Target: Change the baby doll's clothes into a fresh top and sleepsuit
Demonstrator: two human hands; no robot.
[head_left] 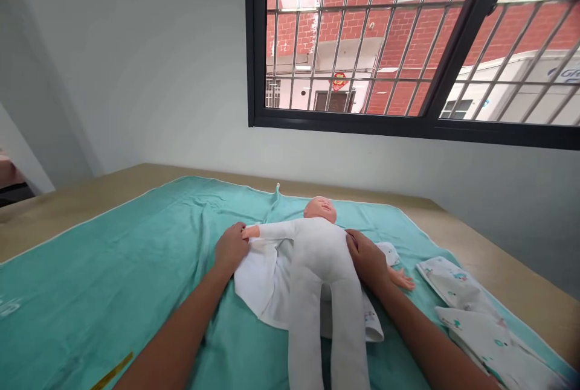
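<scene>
A baby doll [319, 251] with a white cloth body lies on its back, its head away from me. Under its torso is a spread white baby shirt [258, 278], with a printed part showing at the right. My left hand [232, 250] is closed at the doll's small hand [251, 232], beside the shirt's edge. My right hand [368, 258] curls over the doll's side and upper arm. The doll's other hand [401, 278] sticks out beyond my right wrist. What lies under my right fingers is hidden.
A green blanket [136, 257] covers much of the wooden table [453, 215]. Folded printed white cloth [480, 311] lies at the right. A yellow strip [112, 372] is at the lower left. Behind the table stands a wall with a barred window [353, 46].
</scene>
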